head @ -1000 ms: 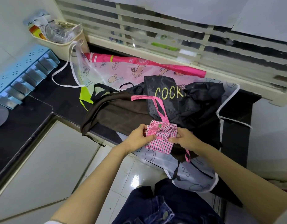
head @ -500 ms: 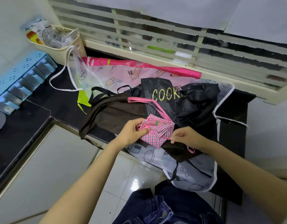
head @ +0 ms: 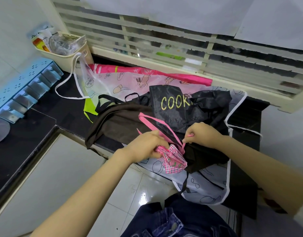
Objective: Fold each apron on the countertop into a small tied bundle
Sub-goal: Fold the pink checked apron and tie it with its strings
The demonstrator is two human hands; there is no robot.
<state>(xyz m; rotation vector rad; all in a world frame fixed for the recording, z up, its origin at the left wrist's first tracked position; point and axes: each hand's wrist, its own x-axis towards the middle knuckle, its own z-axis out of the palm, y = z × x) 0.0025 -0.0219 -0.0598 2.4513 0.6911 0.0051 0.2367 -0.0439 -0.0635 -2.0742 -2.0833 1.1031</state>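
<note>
Head view: two hands, one small pink checked bundle [head: 174, 159], about five more aprons heaped on the black countertop [head: 45, 117] (edges tangled, hard to count). Left hand [head: 145, 146] clamped on the bundle at the counter's front edge; right hand [head: 203, 134] pinching its pink strap [head: 171, 132].

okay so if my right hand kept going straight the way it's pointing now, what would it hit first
The right hand, pinching the pink strap, points left toward the left hand. Going straight on, it would probably meet that hand's fingers above the pink checked bundle, though depth is unclear.
</note>
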